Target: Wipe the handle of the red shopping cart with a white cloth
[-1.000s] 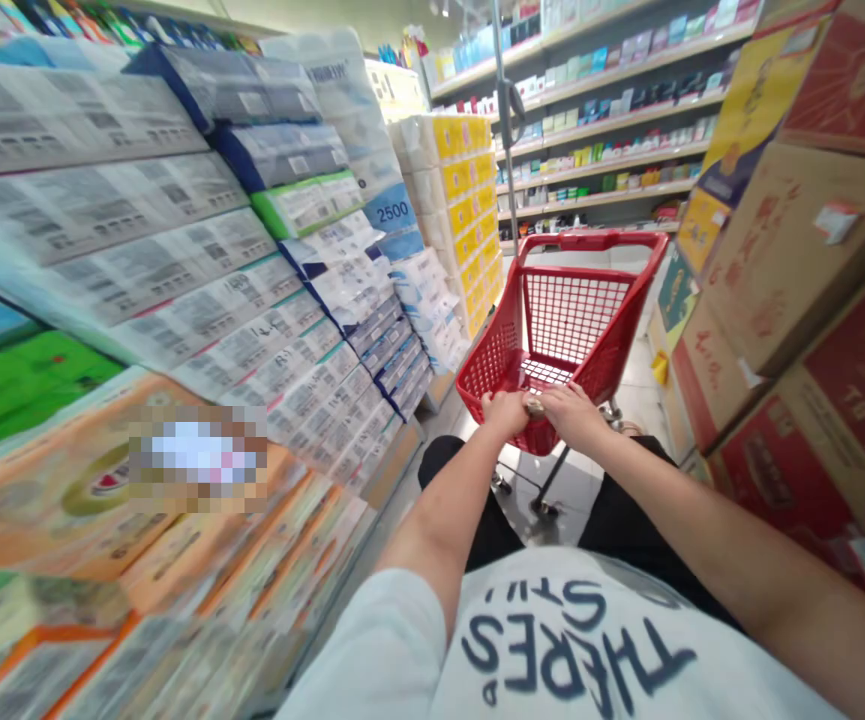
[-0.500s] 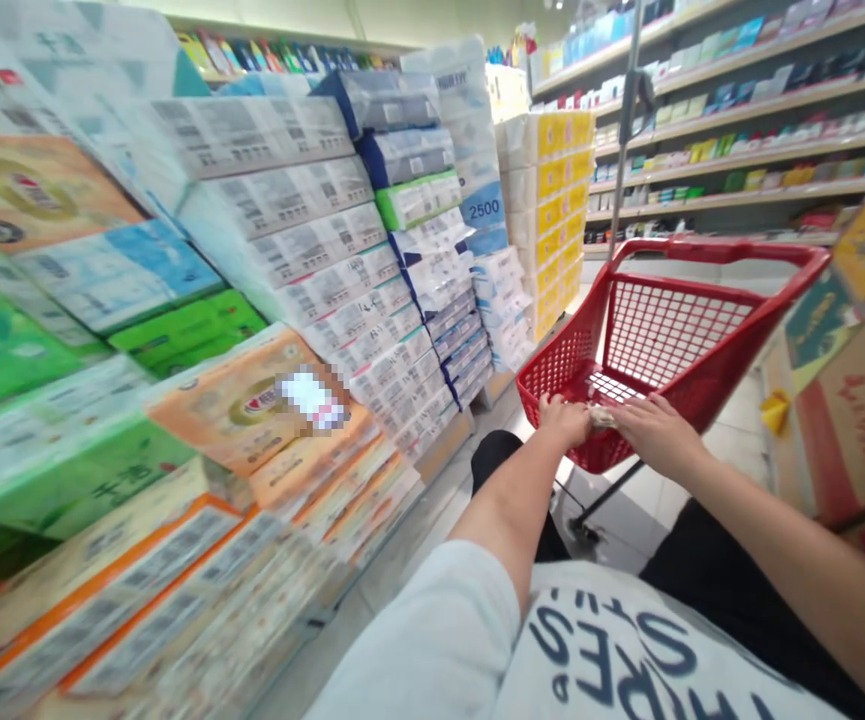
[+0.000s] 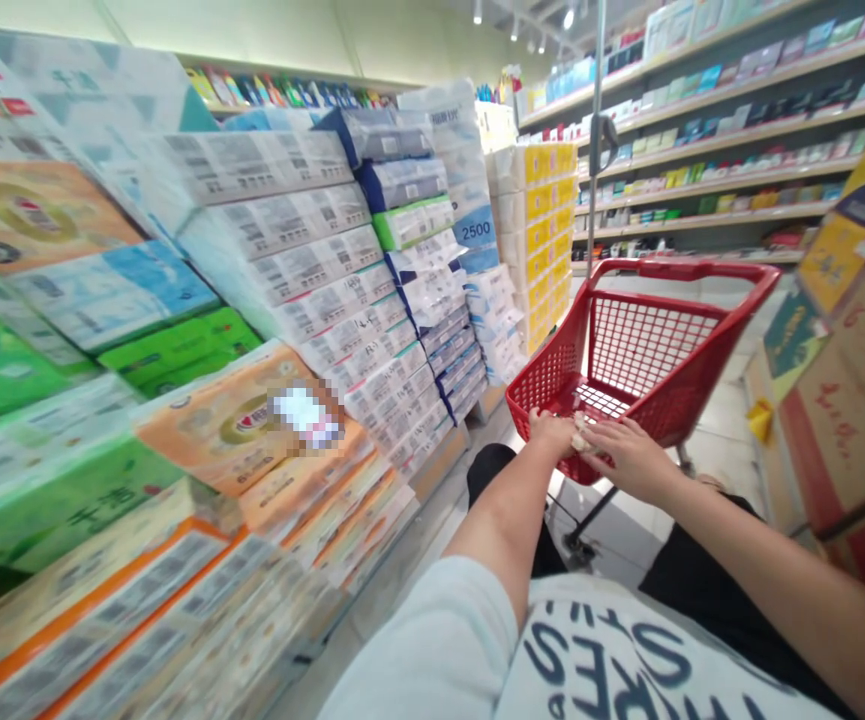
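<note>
In front of me, my left hand [image 3: 552, 436] and my right hand [image 3: 633, 458] meet by the near end of a red shopping cart [image 3: 649, 340]. A small pale, crumpled-looking thing [image 3: 580, 434] is between them; its kind is too small to make out. The left fingers are closed on it and partly hidden. My right hand lies palm down, its bent fingertips on the same thing. Whether either hand also touches the cart's rim, I cannot tell. The cart's handle [image 3: 691, 268] is at the far side.
Stacked tissue packs [image 3: 304, 230] and orange packs [image 3: 252, 420] line my left, with a blurred-out white patch on top. Yellow packs [image 3: 548, 240] stand beyond them. Cardboard boxes [image 3: 852, 420] stand on the right, near a metal pole [image 3: 595, 130]. Stocked shelves [image 3: 724, 190] run behind the cart.
The view has tilted up slightly, so things sit lower in the picture. My right fingers are now more bent over the pale thing, which shows a little more between the hands.
</note>
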Demonstrator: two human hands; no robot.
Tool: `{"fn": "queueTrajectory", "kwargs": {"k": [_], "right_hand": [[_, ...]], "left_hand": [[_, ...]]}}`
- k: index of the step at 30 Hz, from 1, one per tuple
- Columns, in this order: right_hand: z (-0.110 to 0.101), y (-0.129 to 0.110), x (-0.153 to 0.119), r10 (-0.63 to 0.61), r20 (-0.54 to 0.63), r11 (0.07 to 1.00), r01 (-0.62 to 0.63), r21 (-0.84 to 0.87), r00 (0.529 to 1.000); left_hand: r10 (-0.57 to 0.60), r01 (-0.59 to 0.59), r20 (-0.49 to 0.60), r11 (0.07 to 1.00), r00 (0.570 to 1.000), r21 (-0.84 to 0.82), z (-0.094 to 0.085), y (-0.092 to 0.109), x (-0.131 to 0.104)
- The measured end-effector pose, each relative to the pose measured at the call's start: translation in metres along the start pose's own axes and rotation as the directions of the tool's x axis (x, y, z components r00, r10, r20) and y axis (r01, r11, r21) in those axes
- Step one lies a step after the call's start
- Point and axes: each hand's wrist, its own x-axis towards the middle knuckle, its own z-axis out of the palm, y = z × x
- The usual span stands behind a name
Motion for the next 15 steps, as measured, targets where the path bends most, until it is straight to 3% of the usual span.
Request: {"fn": "queueTrajectory", "kwargs": {"k": [4,7,11,15], "right_hand": [[0.002,0.001,0.008,0.020,0.013,0.996,-0.022,0.091,1.000],[0.001,0.005,0.016,0.039,0.091,0.990,-0.051,0.129,0.995],[0.002,-0.002,0.022,0.193,0.142,0.980,-0.199,0.027,0.971],[-0.003,-0.003,0.028,0.228,0.233,0.974,-0.221,-0.057,0.945]], "left_hand": [[0.010,-0.010,0.007,1.000,1.000,0.009,-0.003,-0.002,-0.001],[0.002,-0.002,-0.014,1.000,1.000,0.013,-0.004,-0.002,-0.002],[-0.009,0.011,-0.056,0.999,0.998,0.037,-0.003,-0.003,-0.001],[0.010,-0.004,-0.091,0.998,0.996,0.068,0.002,-0.005,0.004]]}}
